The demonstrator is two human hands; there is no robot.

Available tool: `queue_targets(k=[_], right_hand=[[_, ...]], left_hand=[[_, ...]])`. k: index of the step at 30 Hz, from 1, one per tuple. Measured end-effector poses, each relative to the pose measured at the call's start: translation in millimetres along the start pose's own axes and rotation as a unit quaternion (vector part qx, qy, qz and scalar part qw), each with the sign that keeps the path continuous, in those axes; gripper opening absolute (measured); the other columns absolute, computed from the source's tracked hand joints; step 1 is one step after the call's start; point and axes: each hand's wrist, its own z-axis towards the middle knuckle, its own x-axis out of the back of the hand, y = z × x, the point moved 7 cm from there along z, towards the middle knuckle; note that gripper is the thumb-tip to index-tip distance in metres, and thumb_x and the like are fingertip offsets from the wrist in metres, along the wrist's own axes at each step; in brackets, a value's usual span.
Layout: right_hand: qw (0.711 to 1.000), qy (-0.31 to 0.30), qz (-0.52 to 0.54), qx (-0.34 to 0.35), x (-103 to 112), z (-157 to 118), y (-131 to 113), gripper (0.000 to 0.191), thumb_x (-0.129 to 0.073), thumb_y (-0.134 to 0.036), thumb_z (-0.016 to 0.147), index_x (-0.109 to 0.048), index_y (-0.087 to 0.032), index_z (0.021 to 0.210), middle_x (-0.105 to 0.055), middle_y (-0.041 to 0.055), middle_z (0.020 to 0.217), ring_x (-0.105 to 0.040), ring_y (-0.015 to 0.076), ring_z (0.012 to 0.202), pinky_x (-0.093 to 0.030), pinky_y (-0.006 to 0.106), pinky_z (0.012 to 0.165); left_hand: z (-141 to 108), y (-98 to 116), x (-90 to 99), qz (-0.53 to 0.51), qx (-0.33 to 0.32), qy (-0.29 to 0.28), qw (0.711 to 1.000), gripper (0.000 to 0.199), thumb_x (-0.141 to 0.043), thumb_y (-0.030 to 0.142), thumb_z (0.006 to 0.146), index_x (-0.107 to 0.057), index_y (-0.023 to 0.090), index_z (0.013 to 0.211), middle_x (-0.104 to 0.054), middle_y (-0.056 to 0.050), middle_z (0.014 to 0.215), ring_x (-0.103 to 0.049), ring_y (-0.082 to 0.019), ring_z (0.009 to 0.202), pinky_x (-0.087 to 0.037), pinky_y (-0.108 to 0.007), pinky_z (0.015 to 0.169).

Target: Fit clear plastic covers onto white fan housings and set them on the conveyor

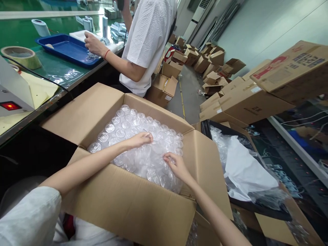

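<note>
An open cardboard box [133, 191] sits in front of me, packed with rows of clear round plastic pieces [120, 133]. Loose clear plastic film [148, 155] lies over them in the middle. My left hand [140, 139] is closed in a pinch above the pieces, at the film's far edge; a thin sliver sticks up by its fingers, too small to name. Over the right part of the box, my right hand [176, 164] pinches at the film with thumb and forefinger. The fingertips of both hands are partly hidden.
A co-worker in a white shirt [148, 41] stands ahead at a green bench with a blue tray [69, 49] and a tape roll [22, 56]. To the right, a black-lined box [248, 171] holds plastic and white sheets. Cartons [289, 71] are stacked behind it.
</note>
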Motion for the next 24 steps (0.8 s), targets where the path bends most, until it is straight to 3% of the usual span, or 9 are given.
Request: queue_targets(k=[4, 8, 11, 13, 15, 18, 20, 23, 24], right_hand=[[0.999, 0.032, 0.006, -0.008, 8.0, -1.8, -8.4, 0.035, -0.057, -0.054, 0.09, -0.069, -0.023, 0.079, -0.077, 0.0095, 0.094, -0.071, 0.0284, 0.092, -0.053, 0.041, 0.085], [0.998, 0.06, 0.001, -0.015, 23.2, -4.9, -14.2, 0.039, -0.057, -0.059, 0.089, -0.07, -0.023, 0.08, -0.076, 0.0088, 0.088, -0.07, 0.0281, 0.089, -0.053, 0.04, 0.083], [0.996, 0.082, -0.01, -0.027, 33.0, -8.9, -13.5, 0.04, -0.055, -0.059, 0.091, -0.069, -0.023, 0.082, -0.075, 0.009, 0.088, -0.068, 0.0279, 0.089, -0.052, 0.039, 0.083], [0.997, 0.069, -0.017, -0.033, 32.4, -10.6, -10.0, 0.037, -0.062, -0.058, 0.086, -0.068, -0.022, 0.08, -0.074, 0.008, 0.084, -0.068, 0.0274, 0.084, -0.052, 0.037, 0.079], [0.996, 0.075, -0.024, -0.046, 31.8, -11.6, -3.7, 0.036, -0.055, -0.056, 0.09, -0.066, -0.022, 0.085, -0.073, 0.0083, 0.087, -0.067, 0.0268, 0.086, -0.052, 0.037, 0.079], [0.995, 0.072, -0.032, -0.063, 22.7, -11.7, 6.0, 0.033, -0.046, -0.05, 0.094, -0.063, -0.021, 0.096, -0.072, 0.0097, 0.097, -0.066, 0.0267, 0.095, -0.051, 0.038, 0.086], [0.997, 0.029, -0.033, -0.066, 7.9, -11.4, 9.8, 0.03, -0.058, -0.049, 0.087, -0.065, -0.022, 0.1, -0.073, 0.0094, 0.104, -0.067, 0.0278, 0.098, -0.052, 0.039, 0.087], [0.997, -0.018, -0.037, -0.067, -7.3, -11.3, 13.3, 0.035, -0.074, -0.046, 0.073, -0.071, -0.023, 0.099, -0.075, 0.009, 0.107, -0.069, 0.03, 0.098, -0.052, 0.042, 0.088], [0.997, -0.019, -0.038, -0.068, -7.3, -10.6, 14.6, 0.033, -0.075, -0.047, 0.072, -0.072, -0.022, 0.095, -0.076, 0.0093, 0.103, -0.069, 0.03, 0.095, -0.052, 0.042, 0.087]], left_hand=[[-9.0, 10.8, -4.9, 0.03, -0.016, -0.032, 0.999, 0.015, -0.051, 0.029, 0.089, -0.06, 0.017, 0.09, -0.065, -0.003, 0.088, -0.059, -0.015, 0.079, -0.046, -0.025, 0.074], [-30.8, 13.6, -36.9, 0.112, -0.049, -0.162, 0.979, 0.019, -0.079, 0.026, 0.07, -0.07, 0.021, 0.086, -0.069, 0.002, 0.074, -0.062, -0.016, 0.07, -0.042, -0.024, 0.066], [-43.1, 1.0, -55.6, 0.194, -0.053, -0.235, 0.951, 0.021, -0.083, 0.011, 0.06, -0.075, 0.023, 0.076, -0.071, 0.0, 0.064, -0.065, -0.019, 0.067, -0.041, -0.025, 0.065], [-44.1, -10.9, -58.8, 0.247, -0.044, -0.247, 0.936, 0.02, -0.079, 0.006, 0.065, -0.077, 0.022, 0.078, -0.075, -0.005, 0.069, -0.068, -0.022, 0.071, -0.042, -0.027, 0.066], [-43.6, -20.0, -60.9, 0.285, -0.042, -0.26, 0.922, 0.022, -0.077, 0.008, 0.069, -0.08, 0.022, 0.086, -0.078, -0.007, 0.077, -0.07, -0.023, 0.075, -0.043, -0.027, 0.068], [-47.4, -25.4, -71.8, 0.312, -0.062, -0.306, 0.897, 0.03, -0.084, 0.012, 0.064, -0.081, 0.026, 0.091, -0.079, -0.005, 0.08, -0.071, -0.022, 0.076, -0.045, -0.027, 0.067], [-52.6, -26.6, -82.6, 0.324, -0.08, -0.34, 0.88, 0.029, -0.085, 0.012, 0.063, -0.08, 0.026, 0.088, -0.078, -0.002, 0.077, -0.07, -0.021, 0.075, -0.048, -0.028, 0.07], [-58.4, -32.4, -96.1, 0.345, -0.091, -0.363, 0.861, 0.008, -0.079, 0.023, 0.079, -0.075, 0.019, 0.085, -0.075, -0.002, 0.079, -0.068, -0.017, 0.077, -0.053, -0.033, 0.078], [-58.8, -35.7, -98.9, 0.354, -0.09, -0.36, 0.858, 0.012, -0.074, 0.028, 0.086, -0.073, 0.016, 0.084, -0.074, -0.002, 0.081, -0.067, -0.016, 0.078, -0.055, -0.034, 0.08]])
